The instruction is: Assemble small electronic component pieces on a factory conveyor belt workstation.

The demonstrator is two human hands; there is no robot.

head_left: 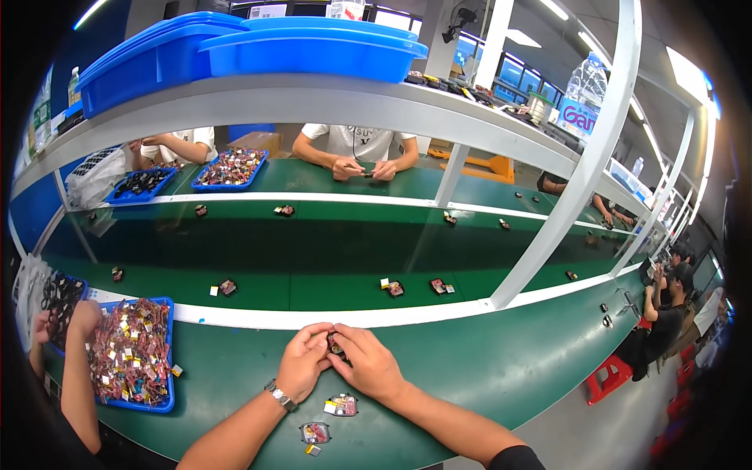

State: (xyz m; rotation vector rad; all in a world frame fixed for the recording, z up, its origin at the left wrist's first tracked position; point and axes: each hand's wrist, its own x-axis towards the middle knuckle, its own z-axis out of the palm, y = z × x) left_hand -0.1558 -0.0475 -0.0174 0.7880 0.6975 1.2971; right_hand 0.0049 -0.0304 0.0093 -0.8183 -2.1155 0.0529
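Observation:
Between my left hand [300, 366] and my right hand [368, 365] is a small dark casing with a reddish circuit board [335, 345]. The fingers of both hands close round it from either side and cover most of it. A wristwatch with a metal band [280, 395] is on my left wrist. Just below my hands, one black casing with a board and a white-and-yellow part [341, 405] lies on the green worktop [486, 376]. Nearer to me sits a second casing [315, 432], a small silver-and-yellow battery-like piece [313, 450] at its lower edge.
At left, a blue tray [170, 384] is heaped with wired boards; a co-worker's arm [81, 360] reaches beside it. Beyond the white rail [376, 319], a green belt [329, 294] carries several casings. A grey post [540, 227] and shelf [313, 98] with blue bins [313, 59] stand ahead. Another person [356, 149] sits opposite.

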